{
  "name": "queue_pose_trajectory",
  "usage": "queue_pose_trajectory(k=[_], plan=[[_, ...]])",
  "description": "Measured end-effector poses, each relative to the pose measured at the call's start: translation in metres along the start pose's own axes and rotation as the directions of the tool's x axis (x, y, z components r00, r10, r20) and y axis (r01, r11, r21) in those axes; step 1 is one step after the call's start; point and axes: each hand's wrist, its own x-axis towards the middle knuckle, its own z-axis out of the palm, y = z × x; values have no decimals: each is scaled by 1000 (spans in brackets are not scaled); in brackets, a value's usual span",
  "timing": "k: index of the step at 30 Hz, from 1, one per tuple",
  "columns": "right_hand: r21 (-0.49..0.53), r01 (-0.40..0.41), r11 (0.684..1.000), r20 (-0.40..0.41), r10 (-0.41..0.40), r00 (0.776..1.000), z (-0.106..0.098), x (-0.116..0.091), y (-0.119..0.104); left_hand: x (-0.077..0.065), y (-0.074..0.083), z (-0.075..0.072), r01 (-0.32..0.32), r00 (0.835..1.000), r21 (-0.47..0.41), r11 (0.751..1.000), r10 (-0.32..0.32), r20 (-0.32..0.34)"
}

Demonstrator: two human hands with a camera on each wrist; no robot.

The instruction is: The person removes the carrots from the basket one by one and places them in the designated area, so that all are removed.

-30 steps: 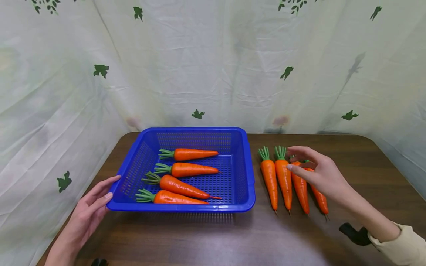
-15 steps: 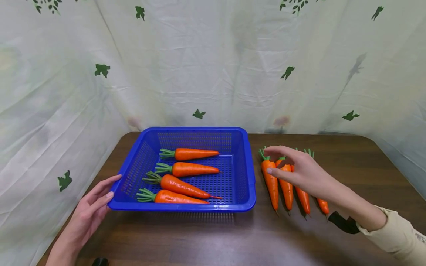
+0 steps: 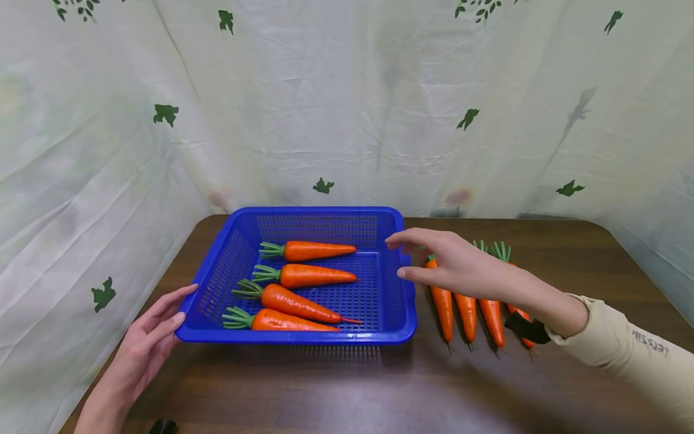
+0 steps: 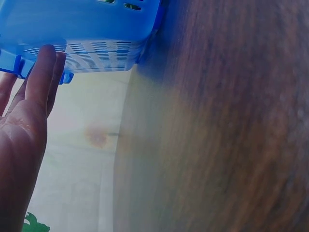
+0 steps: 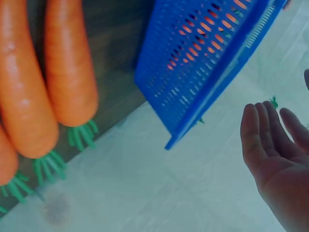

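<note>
A blue plastic basket holds several orange carrots with green tops, among them one carrot near its middle. My left hand touches the basket's front left corner, thumb and forefinger at the rim. In the left wrist view its straight fingers lie against the basket's outer wall. My right hand is held above the basket's right rim, palm turned toward it, with nothing between thumb and fingers. Under that hand and forearm several more carrots lie in a row on the table, partly hidden, such as one carrot.
The brown wooden table has a pale cloth curtain with green bird prints behind it and at both sides. A small black object shows at the bottom edge. A black strap is at my right wrist.
My right hand has moved left, from over the row of carrots to the basket's right rim. My left hand, the basket and the carrots look unmoved.
</note>
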Motion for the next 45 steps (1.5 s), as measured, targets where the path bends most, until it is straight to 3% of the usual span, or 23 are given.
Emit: queue_pose_trajectory(k=[8, 15, 20, 31, 38, 45], plan=[[35, -2, 999, 140, -3, 990, -5, 28, -9, 0, 0, 0, -5, 1000, -5, 1000, 5, 4], [174, 22, 985, 256, -67, 964, -6, 55, -10, 1, -3, -3, 16, 1000, 25, 1000, -16, -15], [212, -2, 977, 273, -58, 960, -5, 73, -13, 1, -3, -3, 18, 1000, 32, 999, -18, -15], [168, -53, 984, 333, -6, 943, 4, 113, -25, 1, -1, -3, 13, 1000, 0, 1000, -13, -1], [206, -55, 977, 329, -16, 944, 19, 140, -27, 1, -3, -1, -42, 999, -35, 999, 43, 26], [253, -46, 966, 334, -43, 941, 38, 159, -26, 1, -3, 0, -26, 999, -40, 999, 27, 23]])
